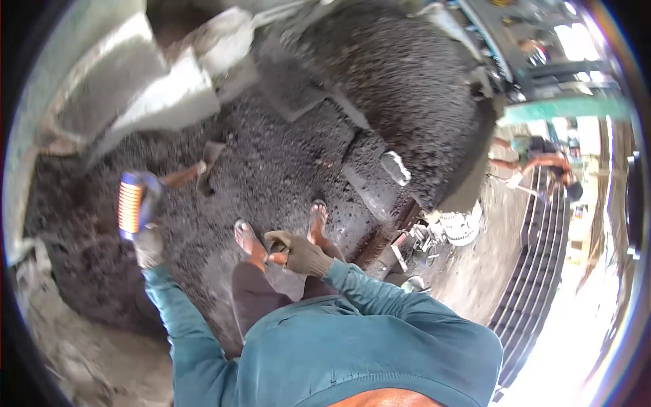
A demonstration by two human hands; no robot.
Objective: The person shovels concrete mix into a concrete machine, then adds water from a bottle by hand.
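My left hand (148,247), in a greyish work glove, is closed at the lower end of a shovel's blue grip with orange and white stripes; its fingers are partly hidden. The shovel (131,205) has a brown shaft, and its dark metal end (209,167) is down at the dark, gritty material. In front of my thighs, my right hand (302,255), also gloved, has curled fingers. A bare orange-brown tip shows at its edge, perhaps a finger or thumb; what lies inside the curl is hidden.
A large mound of dark grit (400,81) rises ahead. Concrete blocks (169,91) stand at left; a slab (369,173) lies in front. A white bucket (461,227) and scraps are at right, near another person (546,159) bending beside long dark bars (536,258).
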